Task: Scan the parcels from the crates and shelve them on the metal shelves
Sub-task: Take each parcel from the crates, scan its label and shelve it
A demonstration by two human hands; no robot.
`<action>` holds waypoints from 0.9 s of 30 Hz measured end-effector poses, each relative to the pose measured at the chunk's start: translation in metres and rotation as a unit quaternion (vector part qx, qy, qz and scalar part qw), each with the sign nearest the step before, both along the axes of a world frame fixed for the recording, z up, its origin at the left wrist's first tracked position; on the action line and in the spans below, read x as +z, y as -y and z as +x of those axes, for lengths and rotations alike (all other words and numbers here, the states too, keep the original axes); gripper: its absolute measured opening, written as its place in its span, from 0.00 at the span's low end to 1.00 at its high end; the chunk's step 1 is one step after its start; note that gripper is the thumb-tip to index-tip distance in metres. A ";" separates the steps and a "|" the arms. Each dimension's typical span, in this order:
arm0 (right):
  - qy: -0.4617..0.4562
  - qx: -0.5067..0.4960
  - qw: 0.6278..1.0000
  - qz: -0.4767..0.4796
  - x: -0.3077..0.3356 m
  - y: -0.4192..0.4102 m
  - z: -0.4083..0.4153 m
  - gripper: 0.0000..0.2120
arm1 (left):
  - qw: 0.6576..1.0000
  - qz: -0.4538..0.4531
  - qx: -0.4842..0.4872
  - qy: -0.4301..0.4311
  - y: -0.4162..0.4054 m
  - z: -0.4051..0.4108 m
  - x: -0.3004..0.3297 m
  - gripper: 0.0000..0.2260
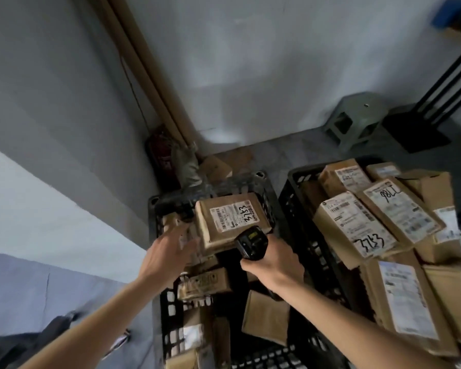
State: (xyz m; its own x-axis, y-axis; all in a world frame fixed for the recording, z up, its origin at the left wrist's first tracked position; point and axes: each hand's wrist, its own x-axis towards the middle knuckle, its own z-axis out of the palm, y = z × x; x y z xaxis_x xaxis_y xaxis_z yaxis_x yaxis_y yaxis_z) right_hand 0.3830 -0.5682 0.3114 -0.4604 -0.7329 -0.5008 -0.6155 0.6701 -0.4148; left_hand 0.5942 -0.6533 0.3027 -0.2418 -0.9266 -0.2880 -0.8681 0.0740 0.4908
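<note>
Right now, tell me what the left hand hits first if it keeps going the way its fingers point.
Probably the near-left edge of the brown parcel, marked 3753, in the left crate; the left hand reaches toward it, though depth is unclear.

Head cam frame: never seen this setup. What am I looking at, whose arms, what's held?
There is no robot here. A person wears one wide-angle camera on the head, looking forward and down, so the two bare arms coming in from the bottom are their own hands.

The right hand grips a black handheld scanner, aimed at a brown parcel with a white label and handwritten digits. That parcel lies on top of others in the left black crate. The left hand reaches with straight fingers to the parcel's left edge; whether it touches is blurred.

The right black crate is piled with more labelled brown parcels. Both crates stand on the floor in a corner, with a small grey stool behind.
</note>
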 end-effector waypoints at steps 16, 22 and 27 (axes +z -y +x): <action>0.012 -0.064 0.998 -0.027 -0.068 0.054 -0.003 0.29 | 0.996 0.049 -0.070 0.023 0.049 -0.017 -0.073 0.23; -0.001 -0.053 0.998 -0.018 -0.071 0.054 -0.006 0.26 | 0.996 0.071 -0.026 -0.043 0.059 -0.018 -0.077 0.13; 0.003 -0.037 0.999 -0.007 -0.072 0.054 -0.003 0.26 | 0.996 0.067 0.002 -0.063 0.058 -0.017 -0.082 0.11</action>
State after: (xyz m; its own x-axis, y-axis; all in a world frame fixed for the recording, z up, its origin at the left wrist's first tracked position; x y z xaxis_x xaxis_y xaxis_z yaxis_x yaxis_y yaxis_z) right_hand 0.3802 -0.6225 0.2393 -0.5100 -0.7046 -0.4935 -0.5619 0.7072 -0.4291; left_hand 0.5768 -0.7113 0.2207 -0.2797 -0.8830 -0.3770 -0.7988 -0.0039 0.6016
